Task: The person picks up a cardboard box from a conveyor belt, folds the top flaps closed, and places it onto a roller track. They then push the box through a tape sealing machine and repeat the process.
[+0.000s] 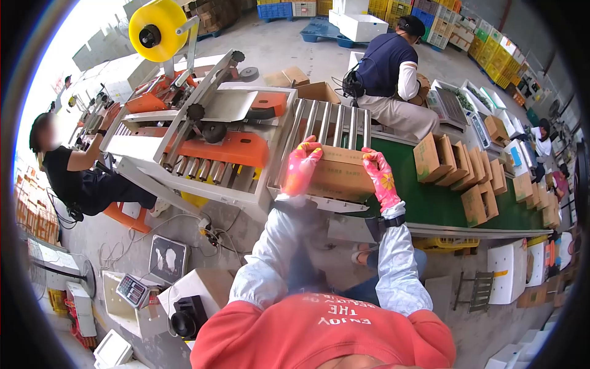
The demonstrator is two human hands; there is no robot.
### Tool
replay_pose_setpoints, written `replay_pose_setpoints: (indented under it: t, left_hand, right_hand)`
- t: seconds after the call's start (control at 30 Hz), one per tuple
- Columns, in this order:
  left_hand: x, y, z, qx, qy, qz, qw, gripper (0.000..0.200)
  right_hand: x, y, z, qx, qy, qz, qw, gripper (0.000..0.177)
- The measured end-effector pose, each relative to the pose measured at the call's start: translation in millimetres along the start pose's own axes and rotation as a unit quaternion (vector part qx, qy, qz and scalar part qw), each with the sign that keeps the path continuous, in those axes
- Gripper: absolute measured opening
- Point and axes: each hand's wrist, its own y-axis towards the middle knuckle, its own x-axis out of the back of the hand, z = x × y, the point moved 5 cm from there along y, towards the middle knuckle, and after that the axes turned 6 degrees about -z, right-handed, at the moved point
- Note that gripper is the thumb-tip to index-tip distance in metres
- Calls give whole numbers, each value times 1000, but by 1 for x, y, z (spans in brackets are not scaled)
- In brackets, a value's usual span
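Observation:
A brown cardboard box point(338, 175) with green print lies at the near end of the roller conveyor, its long upper flap point(342, 155) facing me. My left hand point(300, 165), in a pink patterned glove, is closed at the box's left end, fingertips by the flap's corner. My right hand point(382, 177), gloved the same way, has its fingers bent in a grip at the right end of the flap. The box hides part of the metal rollers point(326, 123) beneath it. What is inside the box cannot be seen.
To the left stands a carton-taping machine point(215, 132) with a yellow tape roll point(158, 31). Several open cartons point(452, 161) stand on the green belt point(399, 178) to the right. One person point(387, 74) sits beyond the belt; another point(74, 157) is at the far left.

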Motion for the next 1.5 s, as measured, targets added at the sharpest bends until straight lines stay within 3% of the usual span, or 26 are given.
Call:
replay_pose_setpoints:
  t: [0.2, 0.23, 0.27, 0.33, 0.4, 0.47, 0.53, 0.6, 0.7, 0.73, 0.8, 0.9, 1.0, 1.07, 1.1, 1.13, 1.17, 1.2, 1.23, 1.27, 1.3, 1.33, 1.43, 1.5]
  left_hand:
    - [-10, -7, 1, 45, 38, -8, 998, 24]
    - [-22, -20, -28, -149, 338, -53, 928, 33]
    - [-44, -38, -46, -323, 591, -96, 733, 42]
    - [-83, -69, -31, -312, 505, 28, 804, 70]
    - [-114, -92, -15, -263, 558, 117, 778, 92]
    - [-116, -77, -12, -291, 553, 115, 772, 91]
    - [-110, -53, -9, -319, 550, 119, 763, 90]
    - [-102, -26, -5, -354, 554, 123, 743, 89]
    - [-75, 28, 4, -345, 573, 71, 740, 88]
    - [-64, 43, 4, -332, 595, 46, 731, 87]
    - [-39, 66, -5, -296, 635, 25, 713, 86]
    - [5, 100, -1, -268, 659, -13, 703, 84]
    - [25, 115, -7, -234, 738, -28, 632, 76]
    - [35, 133, 31, -230, 783, -85, 572, 59]
    - [21, 99, 19, -312, 766, -54, 560, 55]
    - [-8, 65, 1, -281, 660, 25, 697, 53]
    - [-24, 39, 36, -329, 542, 33, 773, 57]
    - [-48, 4, 49, -380, 476, 61, 790, 62]
    - [-67, -30, 62, -350, 481, 86, 799, 67]
    - [-77, -53, 89, -304, 501, 105, 804, 65]
    - [-91, -70, 80, -266, 630, 128, 719, 60]
    - [-93, -77, 87, -257, 638, 113, 717, 55]
    - [-96, -82, 96, -317, 606, 101, 723, 33]
    - [-100, -85, 81, -372, 591, 97, 709, 30]
  right_hand:
    - [3, 4, -3, 1, -41, -2, 999, 11]
    - [1, 1, 0, 2, -54, -4, 999, 12]
    - [1, 0, 4, 5, -68, -5, 998, 12]
    - [2, -2, -2, 28, -99, -12, 995, 14]
    - [8, -5, -10, 5, -15, -36, 999, 17]
    - [7, 5, -16, -26, 16, -26, 999, 26]
    - [9, 14, -2, 93, -87, -96, 987, 30]
    - [3, 14, -2, 117, -145, -118, 975, 36]
    - [-9, 6, -35, 183, -364, -44, 912, 41]
    - [-10, -1, -55, 145, -485, 34, 862, 43]
    - [-18, -22, -86, 104, -653, 90, 745, 43]
    - [-16, -27, -92, 102, -626, 81, 769, 43]
    - [-14, -25, -91, 88, -598, 83, 792, 43]
    - [-10, -25, -90, 108, -547, 76, 826, 42]
    - [-6, -26, -93, 109, -465, 69, 876, 42]
    - [1, -23, -95, 117, -378, 63, 916, 43]
    - [12, -22, -97, 115, -380, 40, 917, 43]
    - [29, -25, -99, 109, -313, -36, 943, 43]
    - [44, -28, -105, 106, -242, -108, 958, 44]
    - [69, -29, -130, 143, -349, -161, 912, 46]
    - [99, -32, -138, 134, -427, -198, 872, 50]
    - [136, -31, -148, 185, -454, -235, 839, 56]
    - [248, -13, -132, 128, -557, -350, 742, 73]
    - [298, 19, -114, 10, -644, -292, 707, 76]
